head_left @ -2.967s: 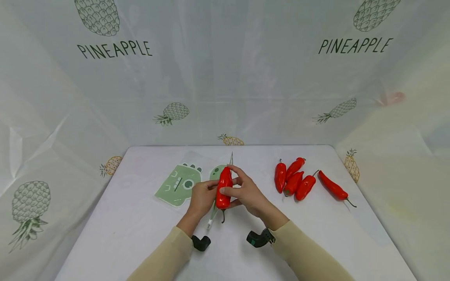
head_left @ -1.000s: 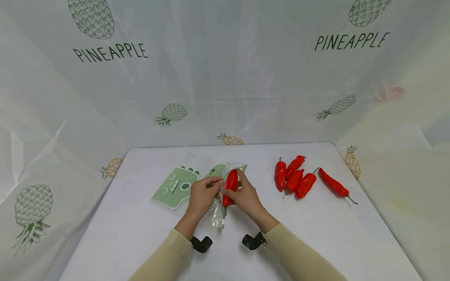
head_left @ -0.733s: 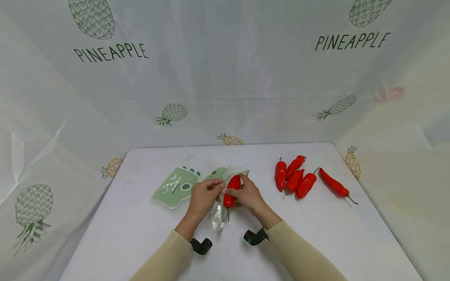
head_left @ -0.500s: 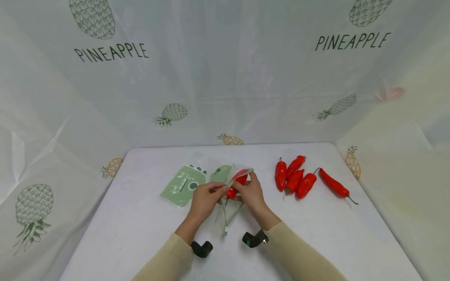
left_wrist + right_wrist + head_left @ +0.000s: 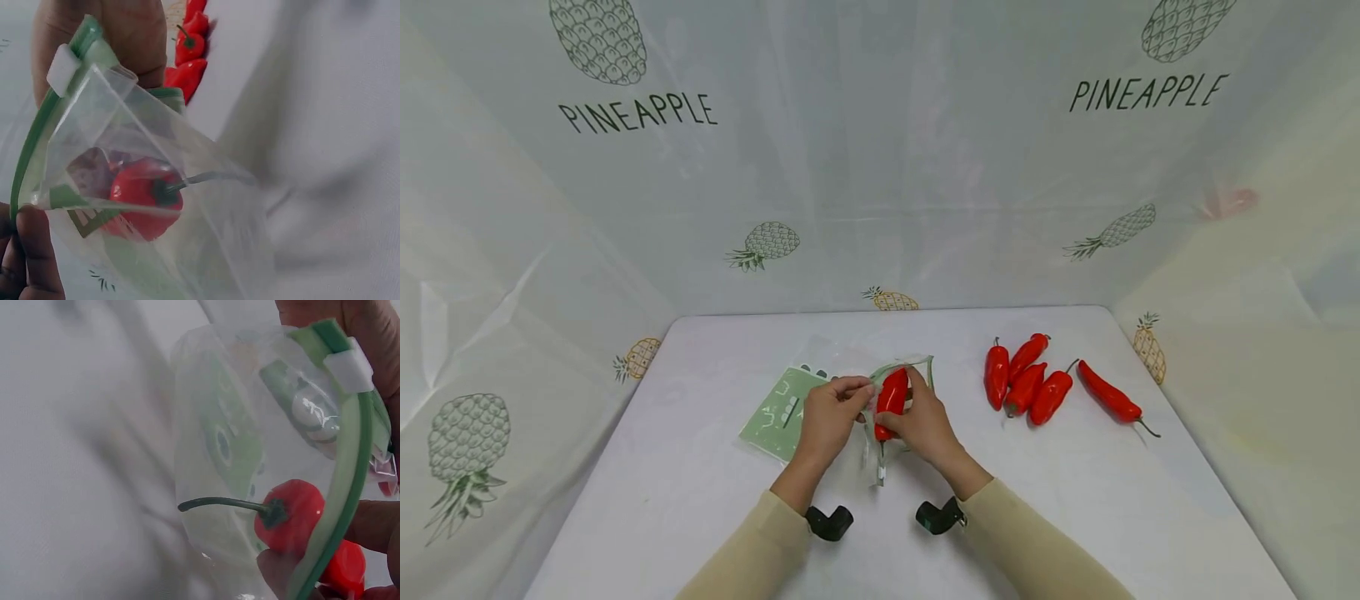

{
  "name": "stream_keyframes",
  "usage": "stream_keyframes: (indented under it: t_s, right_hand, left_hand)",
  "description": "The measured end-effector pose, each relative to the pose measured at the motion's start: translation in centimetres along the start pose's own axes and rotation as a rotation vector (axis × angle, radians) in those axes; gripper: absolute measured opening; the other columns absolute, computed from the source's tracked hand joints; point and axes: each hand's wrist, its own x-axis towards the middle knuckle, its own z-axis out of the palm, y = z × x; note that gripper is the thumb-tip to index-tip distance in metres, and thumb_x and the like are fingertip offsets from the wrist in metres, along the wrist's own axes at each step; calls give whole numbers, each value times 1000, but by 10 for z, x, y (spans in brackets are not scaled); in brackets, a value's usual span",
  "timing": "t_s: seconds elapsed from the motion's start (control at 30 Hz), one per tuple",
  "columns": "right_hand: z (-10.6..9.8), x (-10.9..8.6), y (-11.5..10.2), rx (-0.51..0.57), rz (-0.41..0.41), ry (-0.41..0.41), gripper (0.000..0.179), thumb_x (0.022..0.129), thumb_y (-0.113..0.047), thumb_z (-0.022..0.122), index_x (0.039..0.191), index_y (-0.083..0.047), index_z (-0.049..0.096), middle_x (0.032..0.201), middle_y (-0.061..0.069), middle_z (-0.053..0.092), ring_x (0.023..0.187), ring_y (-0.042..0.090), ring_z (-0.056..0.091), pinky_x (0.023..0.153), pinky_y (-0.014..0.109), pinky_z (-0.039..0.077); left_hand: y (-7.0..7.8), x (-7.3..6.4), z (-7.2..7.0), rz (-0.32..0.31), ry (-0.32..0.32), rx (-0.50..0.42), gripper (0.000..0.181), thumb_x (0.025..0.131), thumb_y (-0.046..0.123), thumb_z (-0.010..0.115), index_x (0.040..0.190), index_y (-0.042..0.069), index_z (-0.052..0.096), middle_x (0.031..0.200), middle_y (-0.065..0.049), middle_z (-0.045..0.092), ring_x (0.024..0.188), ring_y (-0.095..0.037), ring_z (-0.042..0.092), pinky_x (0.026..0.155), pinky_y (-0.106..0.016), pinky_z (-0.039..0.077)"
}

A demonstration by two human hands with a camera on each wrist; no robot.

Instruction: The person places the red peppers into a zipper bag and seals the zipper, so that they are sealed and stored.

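Note:
My right hand [image 5: 927, 427] grips a red pepper [image 5: 892, 400] between thumb and fingers, its green stem pointing toward me. Opposite it, my left hand [image 5: 829, 414] pinches the edge of a clear zip bag [image 5: 347, 481] with green strips and a white slider [image 5: 350, 367]. In the left wrist view, clear film stretches across the stem end of the pepper [image 5: 147, 203], and fingertips [image 5: 37, 244] hold the green strip at lower left. Seen from the right wrist, the bag's strip crosses in front of the pepper. A second green patterned bag [image 5: 781, 408] lies beside my left hand, partly hidden by it.
Several red peppers [image 5: 1018, 392] lie in a cluster to the right on the white table [image 5: 700, 517]. Farther right is a long red pepper [image 5: 1108, 392]. A pineapple-printed curtain [image 5: 880, 167] hangs behind the table's far edge.
Three seconds ago both hands were on the pepper above the flat bag. Since then my left hand has lifted the bag's edge, and the pepper, half covered by the strip 0.5 s ago, shows more fully.

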Motion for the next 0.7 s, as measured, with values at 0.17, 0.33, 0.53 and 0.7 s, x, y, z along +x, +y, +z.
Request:
stream_keyframes:
  t_s: [0.17, 0.33, 0.53, 0.7]
  right_hand:
    - [3, -1, -2, 11, 7, 20, 89, 90, -17, 84, 161, -2, 33, 132, 25, 60, 88, 24, 68, 63, 33, 64]
    - [3, -4, -2, 19, -9, 43, 90, 89, -17, 85, 161, 0, 33, 129, 26, 61, 86, 25, 70, 58, 31, 62]
    - [4, -3, -2, 24, -15, 42, 89, 90, -16, 84, 161, -2, 33, 131, 26, 61, 84, 24, 70, 60, 33, 63]
    - [4, -2, 0, 17, -29, 37, 89, 88, -14, 85, 161, -3, 34, 132, 27, 61, 80, 22, 71, 61, 34, 64]
  left_hand:
    - [0, 0, 1, 9, -16, -12, 20, 98, 16, 74, 114, 6, 80, 96, -8, 80, 73, -14, 71, 68, -28, 61]
    - [-1, 0, 0, 22, 15, 17, 19, 99, 17, 73, 113, 6, 80, 94, -7, 79, 72, -13, 72, 68, -34, 62]
    - [-1, 0, 0, 17, 3, -4, 19, 99, 18, 74, 113, 6, 80, 93, -10, 78, 71, -13, 71, 70, -40, 63]
    - [-3, 1, 1, 14, -1, -15, 19, 99, 18, 74, 113, 6, 80, 95, -15, 78, 71, -13, 71, 69, -34, 62]
